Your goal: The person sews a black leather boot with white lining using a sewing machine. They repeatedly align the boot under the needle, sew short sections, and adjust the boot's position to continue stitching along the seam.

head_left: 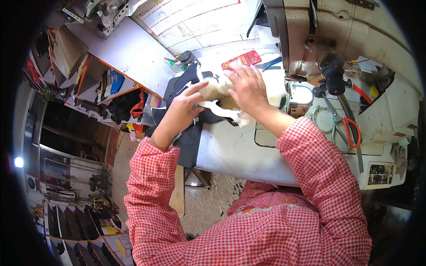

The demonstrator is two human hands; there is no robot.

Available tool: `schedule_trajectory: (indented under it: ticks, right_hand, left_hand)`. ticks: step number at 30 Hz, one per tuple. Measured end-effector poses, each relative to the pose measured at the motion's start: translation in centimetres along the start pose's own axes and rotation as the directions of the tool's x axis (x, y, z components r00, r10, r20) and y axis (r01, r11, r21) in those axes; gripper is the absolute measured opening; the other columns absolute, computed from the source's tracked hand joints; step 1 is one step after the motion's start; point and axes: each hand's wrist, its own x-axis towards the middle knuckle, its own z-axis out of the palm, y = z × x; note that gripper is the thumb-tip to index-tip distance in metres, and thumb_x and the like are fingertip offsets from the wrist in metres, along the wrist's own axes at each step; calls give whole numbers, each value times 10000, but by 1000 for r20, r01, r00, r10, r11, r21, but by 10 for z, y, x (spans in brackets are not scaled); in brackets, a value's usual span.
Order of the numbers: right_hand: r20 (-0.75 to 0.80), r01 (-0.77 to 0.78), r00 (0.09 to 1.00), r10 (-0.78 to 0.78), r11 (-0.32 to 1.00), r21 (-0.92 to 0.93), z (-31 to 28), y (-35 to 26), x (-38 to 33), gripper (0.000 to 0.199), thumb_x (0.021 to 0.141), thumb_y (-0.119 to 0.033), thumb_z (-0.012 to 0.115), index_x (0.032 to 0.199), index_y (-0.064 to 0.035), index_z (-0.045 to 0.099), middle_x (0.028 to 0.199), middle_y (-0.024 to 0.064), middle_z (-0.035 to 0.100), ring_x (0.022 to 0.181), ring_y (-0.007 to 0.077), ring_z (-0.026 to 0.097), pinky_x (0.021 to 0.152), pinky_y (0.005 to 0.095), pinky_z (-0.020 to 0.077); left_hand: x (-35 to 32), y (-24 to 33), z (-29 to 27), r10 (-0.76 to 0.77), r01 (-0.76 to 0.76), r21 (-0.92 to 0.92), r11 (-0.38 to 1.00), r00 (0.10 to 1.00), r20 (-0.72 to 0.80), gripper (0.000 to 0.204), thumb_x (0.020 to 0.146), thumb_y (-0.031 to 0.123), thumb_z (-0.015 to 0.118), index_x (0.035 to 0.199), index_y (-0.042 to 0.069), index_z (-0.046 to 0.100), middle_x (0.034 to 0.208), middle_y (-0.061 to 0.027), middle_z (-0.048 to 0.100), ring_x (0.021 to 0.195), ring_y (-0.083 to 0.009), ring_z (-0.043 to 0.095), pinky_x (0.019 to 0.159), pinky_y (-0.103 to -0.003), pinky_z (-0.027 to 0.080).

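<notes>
A soft cream-and-black piece [226, 114] with an open, curved white edge lies on the white sewing machine table [230, 148]. Its exact kind is not clear. My left hand [184, 108] pinches its white edge at the left, the index finger pointing out. Over its right part my right hand [248, 91] rests with fingers stretched and apart. Several black flat pieces [186, 142] lie under and beside my left hand, partly hidden by it.
Right of my hands stands the sewing machine [306, 40]. Red-handled scissors [350, 133] lie on the table near it. At the back are a red card [242, 59] and a small dark jar [186, 57]. Shelves with shoes [113, 82] stand at the left.
</notes>
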Motion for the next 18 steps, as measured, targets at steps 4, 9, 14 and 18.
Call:
schedule_trajectory:
  ticks: [4, 9, 14, 18]
  right_hand:
    - [343, -86, 937, 63, 995, 51, 7, -1, 20, 186, 831, -327, 653, 902, -156, 667, 934, 65, 644, 949, 261, 601, 900, 433, 409]
    - [395, -112, 917, 57, 987, 118, 5, -12, 15, 270, 881, -404, 577, 802, -157, 653, 731, 89, 641, 758, 303, 635, 710, 443, 474]
    - [454, -186, 885, 105, 973, 137, -4, -14, 15, 279, 911, -390, 560, 804, -150, 655, 679, 97, 617, 730, 321, 621, 684, 454, 483]
    - [499, -301, 850, 168, 933, 198, -5, -8, 13, 315, 920, -376, 559, 795, -99, 640, 696, 136, 610, 697, 335, 609, 646, 426, 470]
  left_hand:
    - [-15, 7, -14, -23, 21, -69, 997, 999, -30, 198, 747, -81, 667, 924, -23, 602, 1334, -153, 538, 1175, -308, 571, 929, -335, 476]
    - [-36, -2, -31, -73, 75, -148, 986, 997, 17, 257, 740, -96, 662, 959, 9, 576, 1252, -129, 590, 960, -304, 647, 803, -330, 517]
    - [-64, -20, -33, -101, 102, -84, 991, 995, 15, 208, 767, -139, 592, 902, -1, 517, 1184, -127, 628, 983, -209, 624, 834, -291, 493]
    - [-72, -29, -34, -219, 200, -215, 956, 973, -67, 182, 800, -114, 602, 846, 6, 472, 1124, -110, 656, 953, -150, 613, 806, -267, 487]
